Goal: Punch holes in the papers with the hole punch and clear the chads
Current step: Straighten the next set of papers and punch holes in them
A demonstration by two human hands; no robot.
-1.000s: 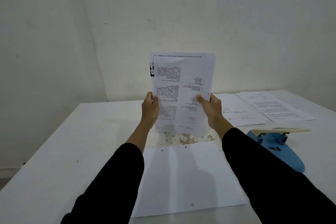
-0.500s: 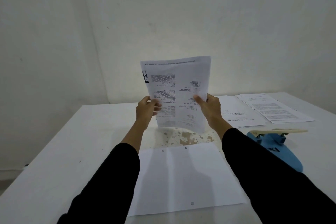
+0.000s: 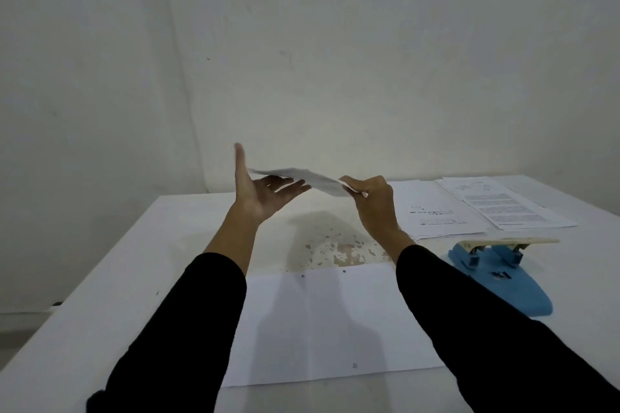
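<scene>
A thin stack of printed papers (image 3: 303, 178) lies nearly flat in the air above the white table (image 3: 141, 265), seen edge-on and blurred. My right hand (image 3: 372, 203) pinches its right edge. My left hand (image 3: 260, 193) is palm up with fingers spread just under the left end of the stack; contact is unclear. A blank punched sheet (image 3: 322, 322) with small holes lies flat in front of me, between my forearms. The blue hole punch (image 3: 500, 273) with a cream lever stands on the table to the right of my right arm.
Two piles of printed sheets lie at the back right, one nearer (image 3: 436, 211) and one farther right (image 3: 503, 203). A patch of chipped paint (image 3: 339, 245) marks the table below the held stack. White walls close off the back and left.
The stack was upright, gripped by both hands; it has tipped down to almost horizontal. My left hand let go and opened palm up beneath it, while my right hand keeps its grip.
</scene>
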